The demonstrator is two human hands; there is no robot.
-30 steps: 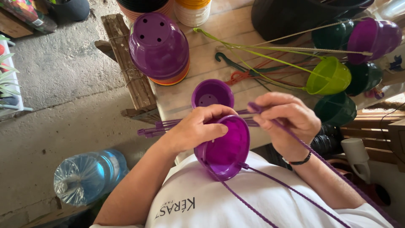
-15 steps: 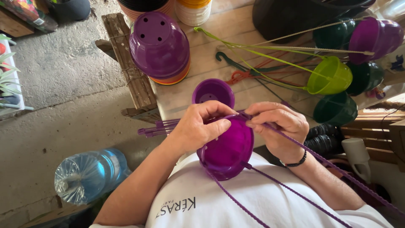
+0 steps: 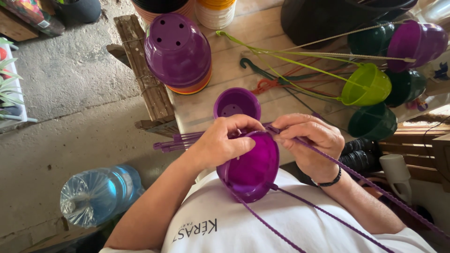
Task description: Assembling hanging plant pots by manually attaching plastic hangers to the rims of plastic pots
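Note:
A small purple plastic pot (image 3: 251,168) rests against my chest, its opening facing up at me. My left hand (image 3: 220,143) grips its upper left rim. My right hand (image 3: 309,140) pinches a thin purple hanger strand (image 3: 370,185) at the pot's top right rim. Two more purple strands (image 3: 300,206) run from the pot down across my white shirt. Just beyond my hands a second small purple pot (image 3: 237,104) stands on the wooden table (image 3: 267,42). A bundle of purple hanger strands (image 3: 176,141) lies at the table's near edge, left of my left hand.
A stack of upturned pots, purple on top (image 3: 177,49), stands on the table at the left. A lime green hanging pot (image 3: 366,85), dark green pots (image 3: 372,122) and another purple pot (image 3: 416,43) lie to the right. A large water bottle (image 3: 101,192) sits on the concrete floor.
The pot has turned a little in my hands, and my right hand has shifted along its top rim with the strand. My left hand stays on the left rim.

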